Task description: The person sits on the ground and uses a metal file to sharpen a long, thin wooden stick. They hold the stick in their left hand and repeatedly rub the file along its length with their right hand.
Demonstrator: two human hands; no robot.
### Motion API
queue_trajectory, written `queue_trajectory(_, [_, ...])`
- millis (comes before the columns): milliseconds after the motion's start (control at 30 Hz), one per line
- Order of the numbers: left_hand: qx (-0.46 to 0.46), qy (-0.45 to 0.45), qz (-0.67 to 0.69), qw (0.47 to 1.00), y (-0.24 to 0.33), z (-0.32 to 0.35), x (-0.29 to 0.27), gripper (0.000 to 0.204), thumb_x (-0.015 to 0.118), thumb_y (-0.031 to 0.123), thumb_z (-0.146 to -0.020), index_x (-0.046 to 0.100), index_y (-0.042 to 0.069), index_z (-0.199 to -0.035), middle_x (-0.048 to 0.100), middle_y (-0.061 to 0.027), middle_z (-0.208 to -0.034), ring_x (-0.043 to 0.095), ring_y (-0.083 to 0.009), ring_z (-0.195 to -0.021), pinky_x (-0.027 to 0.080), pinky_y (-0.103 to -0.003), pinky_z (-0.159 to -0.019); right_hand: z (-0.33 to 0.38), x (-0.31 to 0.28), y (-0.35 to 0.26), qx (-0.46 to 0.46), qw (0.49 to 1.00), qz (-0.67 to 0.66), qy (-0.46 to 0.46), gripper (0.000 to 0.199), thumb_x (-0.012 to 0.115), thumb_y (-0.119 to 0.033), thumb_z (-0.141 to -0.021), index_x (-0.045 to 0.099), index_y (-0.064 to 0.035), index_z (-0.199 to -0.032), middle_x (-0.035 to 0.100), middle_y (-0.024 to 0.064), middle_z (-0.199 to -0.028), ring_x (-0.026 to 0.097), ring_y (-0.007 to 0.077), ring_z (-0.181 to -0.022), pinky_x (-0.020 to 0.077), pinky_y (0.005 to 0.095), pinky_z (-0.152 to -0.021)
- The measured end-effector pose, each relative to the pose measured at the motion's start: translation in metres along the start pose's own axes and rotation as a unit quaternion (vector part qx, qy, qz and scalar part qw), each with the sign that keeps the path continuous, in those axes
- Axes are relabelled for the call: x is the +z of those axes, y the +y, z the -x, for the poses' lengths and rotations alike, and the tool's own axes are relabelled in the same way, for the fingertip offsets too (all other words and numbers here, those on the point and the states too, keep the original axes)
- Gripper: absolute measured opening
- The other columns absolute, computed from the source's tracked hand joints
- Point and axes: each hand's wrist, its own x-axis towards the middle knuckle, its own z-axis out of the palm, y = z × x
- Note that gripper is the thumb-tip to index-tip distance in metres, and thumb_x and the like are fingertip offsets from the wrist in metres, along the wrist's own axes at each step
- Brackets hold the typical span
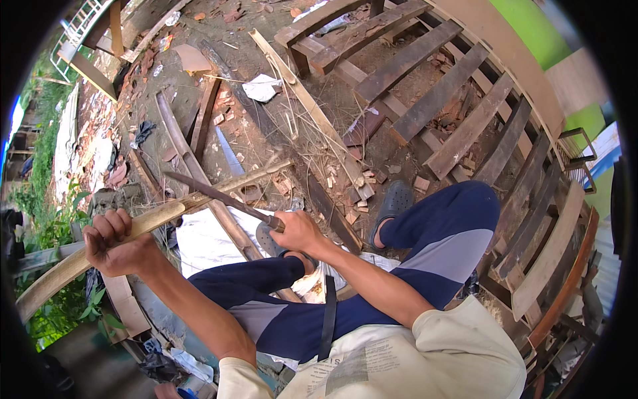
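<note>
Grasping a long bamboo strip (159, 218), stretched from eight o'clock almost to centre, in the clenched left hand (114, 243) at nine o'clock. Gripping a knife (232, 202) by its handle (275, 223) in the right hand (297, 233) near centre, with the blade (216, 194) crossing the strip toward ten o'clock.

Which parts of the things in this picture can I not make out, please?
All in the head view:
Knife handle: mostly covered by the right hand.
Bamboo strip: near end cut off by the dark rim, lower left.
Left clog: partly hidden behind the right hand.
Slatted frame: cut off at the upper edge.
</note>
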Motion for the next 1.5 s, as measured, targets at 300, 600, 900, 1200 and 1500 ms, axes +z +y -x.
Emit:
queue_trajectory(300, [-0.003, -0.031, 0.002, 1.000, -0.005, -0.005, 0.009, 0.037, 0.053, 0.028, -0.086, 0.023, 0.018, -0.065, 0.017, 0.0033, -0.060, 0.015, -0.0103, -0.050, 0.012, -0.029, -0.046, -0.013, -0.001, 0.054, 0.156, 0.987, 0.019, 0.035, 0.031, 0.061, -0.022, -0.078, 0.070, 0.0036, -0.093, 0.068, 0.0309, -0.088, 0.068, 0.0449, -0.088, 0.0536, 0.0502, -0.082])
queue_trajectory(600, [0.004, -0.049, -0.013, 0.999, -0.012, -0.006, 0.030, 0.039, 0.052, 0.031, -0.087, 0.023, 0.018, -0.066, 0.016, 0.0034, -0.060, 0.014, -0.0103, -0.050, 0.013, -0.028, -0.047, -0.040, 0.012, 0.146, 0.336, 0.941, -0.006, 0.039, 0.040, 0.065, -0.022, -0.075, 0.070, 0.0061, -0.102, 0.067, 0.0281, -0.108, 0.066, 0.0420, -0.104, 0.0532, 0.0431, -0.089])
queue_trajectory(900, [0.065, 0.042, -0.023, 0.997, -0.010, -0.008, 0.020, 0.066, 0.035, 0.077, -0.091, 0.039, 0.014, -0.072, 0.032, 0.0026, -0.061, 0.026, -0.0113, -0.050, 0.020, -0.027, -0.046, -0.017, 0.013, 0.172, 0.386, 0.921, -0.030, 0.039, 0.041, 0.064, -0.023, -0.073, 0.070, 0.0062, -0.102, 0.067, 0.0284, -0.108, 0.067, 0.0398, -0.104, 0.0529, 0.0428, -0.087])
queue_trajectory(1200, [0.132, 0.099, -0.115, 0.980, -0.007, -0.002, -0.001, 0.059, 0.047, 0.068, -0.093, 0.043, 0.011, -0.080, 0.043, -0.0012, -0.070, 0.042, -0.0114, -0.059, 0.036, -0.027, -0.052, 0.010, -0.031, 0.053, 0.142, 0.984, 0.036, 0.098, 0.040, 0.064, -0.029, -0.077, 0.068, 0.0075, -0.092, 0.067, 0.0307, -0.086, 0.068, 0.0439, -0.084, 0.0527, 0.0471, -0.077])
queue_trajectory(1500, [0.209, 0.090, -0.196, 0.954, -0.014, 0.011, 0.009, 0.059, 0.034, 0.062, -0.100, 0.040, 0.010, -0.071, 0.039, -0.0002, -0.061, 0.036, -0.0096, -0.050, 0.036, -0.026, -0.048, 0.076, -0.019, -0.088, -0.107, 0.992, -0.042, 0.058, 0.027, 0.066, -0.026, -0.083, 0.064, 0.0005, -0.087, 0.064, 0.0180, -0.066, 0.064, 0.0390, -0.064, 0.0505, 0.0435, -0.063])
